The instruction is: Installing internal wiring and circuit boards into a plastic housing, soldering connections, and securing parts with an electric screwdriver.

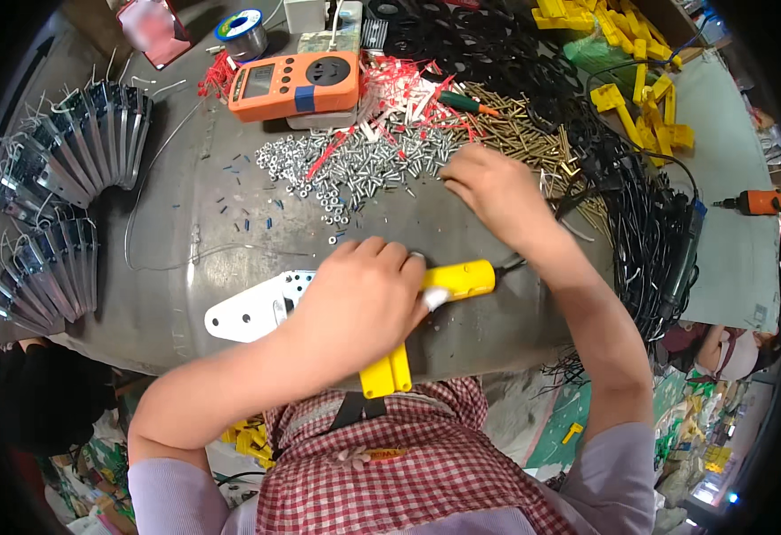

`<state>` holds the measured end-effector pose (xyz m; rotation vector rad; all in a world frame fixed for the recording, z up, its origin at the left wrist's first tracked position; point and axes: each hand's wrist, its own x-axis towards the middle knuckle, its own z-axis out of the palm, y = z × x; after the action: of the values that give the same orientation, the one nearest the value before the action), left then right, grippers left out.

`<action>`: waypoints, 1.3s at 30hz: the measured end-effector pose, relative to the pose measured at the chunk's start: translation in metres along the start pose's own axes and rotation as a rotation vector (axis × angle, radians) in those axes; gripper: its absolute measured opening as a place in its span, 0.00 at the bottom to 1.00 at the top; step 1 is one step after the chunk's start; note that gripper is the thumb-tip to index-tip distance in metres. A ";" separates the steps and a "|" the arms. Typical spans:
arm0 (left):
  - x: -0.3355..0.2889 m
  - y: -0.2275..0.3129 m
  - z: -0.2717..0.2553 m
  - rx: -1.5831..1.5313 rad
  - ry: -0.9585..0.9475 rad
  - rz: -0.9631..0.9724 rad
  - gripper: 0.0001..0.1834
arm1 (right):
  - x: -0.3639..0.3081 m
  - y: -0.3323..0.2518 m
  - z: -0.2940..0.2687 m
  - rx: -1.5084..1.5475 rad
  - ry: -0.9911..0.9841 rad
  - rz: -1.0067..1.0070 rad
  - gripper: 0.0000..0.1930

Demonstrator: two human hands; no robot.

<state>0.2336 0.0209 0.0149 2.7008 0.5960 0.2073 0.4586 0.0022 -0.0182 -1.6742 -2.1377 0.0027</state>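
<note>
My left hand (pixel 364 308) is wrapped over a yellow plastic handle (pixel 468 280), with white wrapping on a finger. A black cord leaves the handle's right end, and two yellow prongs (pixel 386 373) show below the hand. Left of my fingers lies a white plate with holes (pixel 243 314), next to a metal bracket (pixel 298 283); how it joins the handle is hidden. At the right edge of the pile of silver screws (pixel 382 160), my right hand (pixel 500 194) has its fingers drawn together. Whatever they pinch is too small to make out.
Behind the screws sit an orange multimeter (pixel 297 85), a solder spool (pixel 242 36) and red-and-white pieces. Long brass screws (pixel 520 125), a green-handled screwdriver (pixel 462 102), black cords (pixel 640 241) and yellow parts (pixel 645 107) are to the right. Circuit boards with metal strips (pixel 96 143) stand left.
</note>
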 end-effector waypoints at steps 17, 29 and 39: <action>-0.030 -0.020 -0.030 -0.520 0.151 -0.104 0.14 | 0.013 -0.013 -0.007 0.192 -0.051 0.285 0.06; -0.111 0.008 -0.002 -0.646 0.059 -0.101 0.17 | -0.059 -0.136 -0.050 1.008 -0.720 0.653 0.10; -0.126 -0.008 0.029 -0.062 0.480 0.486 0.08 | -0.002 -0.113 -0.027 0.529 -0.186 0.102 0.05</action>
<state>0.1234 -0.0356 -0.0228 2.6934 0.0335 0.9984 0.3632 -0.0377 0.0348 -1.4987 -1.9407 0.7148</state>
